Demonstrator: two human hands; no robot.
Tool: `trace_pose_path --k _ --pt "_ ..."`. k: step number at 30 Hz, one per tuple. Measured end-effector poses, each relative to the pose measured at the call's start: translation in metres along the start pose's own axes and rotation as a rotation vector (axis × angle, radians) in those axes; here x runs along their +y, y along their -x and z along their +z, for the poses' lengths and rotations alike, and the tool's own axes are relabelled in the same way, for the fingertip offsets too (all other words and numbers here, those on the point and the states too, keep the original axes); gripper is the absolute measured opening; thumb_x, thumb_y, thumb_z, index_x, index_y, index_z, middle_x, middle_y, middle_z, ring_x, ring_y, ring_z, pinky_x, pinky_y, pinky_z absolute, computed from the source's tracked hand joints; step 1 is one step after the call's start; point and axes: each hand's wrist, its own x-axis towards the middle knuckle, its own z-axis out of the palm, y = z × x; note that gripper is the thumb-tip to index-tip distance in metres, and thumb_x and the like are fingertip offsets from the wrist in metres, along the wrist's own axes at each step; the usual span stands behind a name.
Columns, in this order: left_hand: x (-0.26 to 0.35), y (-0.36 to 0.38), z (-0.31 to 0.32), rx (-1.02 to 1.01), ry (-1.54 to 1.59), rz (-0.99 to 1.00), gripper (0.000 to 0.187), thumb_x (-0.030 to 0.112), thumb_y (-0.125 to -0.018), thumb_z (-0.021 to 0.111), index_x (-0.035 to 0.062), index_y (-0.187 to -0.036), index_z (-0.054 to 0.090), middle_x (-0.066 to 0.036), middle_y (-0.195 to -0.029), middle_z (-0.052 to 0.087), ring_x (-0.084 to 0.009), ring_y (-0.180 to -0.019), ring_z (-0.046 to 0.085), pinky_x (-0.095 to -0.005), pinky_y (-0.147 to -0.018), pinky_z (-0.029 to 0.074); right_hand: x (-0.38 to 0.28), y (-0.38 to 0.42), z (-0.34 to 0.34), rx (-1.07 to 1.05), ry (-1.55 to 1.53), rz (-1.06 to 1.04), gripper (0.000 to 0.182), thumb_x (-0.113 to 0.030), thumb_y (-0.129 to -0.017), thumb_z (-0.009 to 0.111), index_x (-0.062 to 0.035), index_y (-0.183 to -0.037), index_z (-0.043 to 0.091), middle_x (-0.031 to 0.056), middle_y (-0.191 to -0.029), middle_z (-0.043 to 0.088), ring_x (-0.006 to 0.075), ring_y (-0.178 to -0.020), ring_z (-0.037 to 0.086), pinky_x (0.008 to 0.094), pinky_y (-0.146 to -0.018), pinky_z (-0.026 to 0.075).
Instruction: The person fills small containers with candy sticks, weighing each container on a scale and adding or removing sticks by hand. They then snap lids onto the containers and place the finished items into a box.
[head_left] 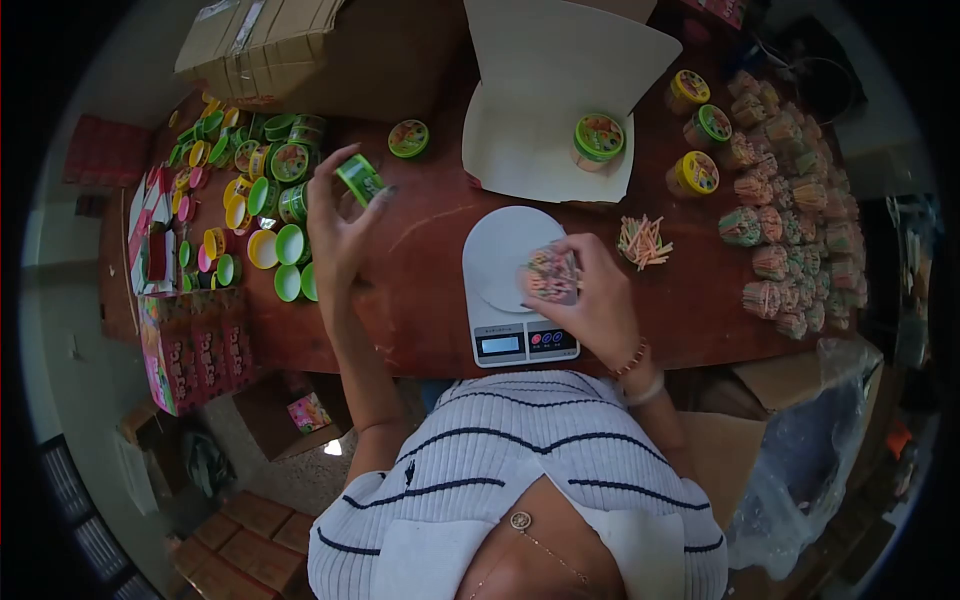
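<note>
My left hand (342,222) is raised over the left side of the table, thumb and fingers closed around a small green tub (358,178) with printing on its side. Over the pan of a white kitchen scale (512,225), my right hand (598,298) grips a bundle of sticks (550,274), thin and pastel-coloured with their ends showing. The bundle is slightly blurred. Just beyond my right hand lies a loose pile of sticks (645,242) on the table. A closed round tub with a green lid (408,139) sits past my left hand.
Green, yellow and pink tubs and lids (289,244) crowd the left. An open white box (545,150) holds one green-lidded tub (599,138). Several lidded tubs (693,174) stand right of it, beside many stick bundles (790,225). A cardboard box (290,60) stands at the back left.
</note>
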Motion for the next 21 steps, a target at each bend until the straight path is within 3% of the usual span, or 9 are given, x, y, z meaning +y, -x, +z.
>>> trace_pose_path --k 1,5,7,8,12,14,15,21 --pt "0.007 0.005 0.012 -0.054 0.036 0.032 0.062 0.001 -0.081 0.082 0.0081 -0.136 0.054 -0.005 -0.126 0.051 -0.0158 -0.114 0.057 -0.0306 -0.099 0.051 0.003 -0.005 0.016 -0.014 0.035 -0.059 0.065 -0.019 -0.067 0.093 -0.0057 -0.117 0.054 0.0152 -0.112 0.063 0.0327 -0.104 0.067 0.0392 -0.084 0.056" --pt "0.014 0.022 0.03 -0.083 0.093 0.254 0.069 0.0 -0.074 0.088 0.0039 -0.126 0.042 -0.012 -0.129 0.052 -0.0224 -0.12 0.059 -0.0322 -0.102 0.052 0.0 -0.012 0.018 0.026 -0.014 -0.143 0.07 -0.023 -0.069 0.093 -0.0048 -0.124 0.054 0.0154 -0.114 0.062 0.0333 -0.107 0.066 0.0392 -0.086 0.056" --pt "0.024 0.028 0.035 -0.131 0.213 0.203 0.072 0.0 -0.072 0.089 0.0053 -0.123 0.039 -0.015 -0.131 0.052 -0.0251 -0.124 0.058 -0.0344 -0.105 0.051 -0.003 -0.013 -0.002 0.089 -0.047 -0.19 0.071 -0.024 -0.07 0.093 -0.0038 -0.126 0.054 0.0153 -0.115 0.063 0.0316 -0.106 0.067 0.0382 -0.088 0.056" --pt "0.027 0.031 0.036 -0.179 0.333 0.164 0.075 0.001 -0.07 0.091 0.0067 -0.12 0.035 -0.018 -0.132 0.052 -0.0278 -0.129 0.056 -0.0366 -0.108 0.051 0.001 -0.011 -0.008 0.114 -0.023 -0.137 0.068 -0.023 -0.071 0.093 -0.0031 -0.124 0.057 0.013 -0.112 0.065 0.0274 -0.102 0.067 0.0359 -0.086 0.055" --pt "0.02 0.032 0.037 -0.221 0.33 0.205 0.072 0.002 -0.071 0.091 0.0069 -0.115 0.034 -0.022 -0.135 0.051 -0.0288 -0.129 0.056 -0.0385 -0.108 0.052 0.023 -0.003 -0.024 0.169 -0.023 0.095 0.057 -0.017 -0.074 0.091 -0.0038 -0.121 0.061 0.0091 -0.099 0.066 0.0205 -0.094 0.066 0.0327 -0.079 0.052" --pt "0.02 0.035 0.04 -0.23 0.357 0.153 0.071 0.001 -0.071 0.091 0.0068 -0.115 0.035 -0.022 -0.136 0.051 -0.0278 -0.128 0.057 -0.0383 -0.107 0.054 0.032 0.0 -0.026 0.244 -0.039 0.122 0.051 -0.014 -0.078 0.089 -0.005 -0.121 0.062 0.0079 -0.094 0.065 0.0155 -0.082 0.064 0.0295 -0.072 0.051" --pt "0.02 0.035 0.04 -0.239 0.386 0.12 0.069 0.001 -0.072 0.09 0.0068 -0.114 0.035 -0.022 -0.137 0.051 -0.0268 -0.126 0.057 -0.0381 -0.106 0.055 0.022 0.0 -0.032 0.211 -0.048 0.296 0.044 -0.011 -0.081 0.086 -0.0047 -0.119 0.063 0.0051 -0.085 0.063 0.0099 -0.072 0.057 0.0255 -0.067 0.048" --pt "0.016 0.035 0.042 -0.22 0.33 0.133 0.065 -0.001 -0.073 0.087 0.0052 -0.116 0.038 -0.023 -0.138 0.051 -0.0251 -0.124 0.058 -0.038 -0.105 0.056 0.035 0.003 -0.023 0.217 -0.139 0.251 0.034 -0.009 -0.087 0.081 -0.0038 -0.115 0.065 0.0023 -0.074 0.06 0.0062 -0.069 0.053 0.0222 -0.063 0.046"
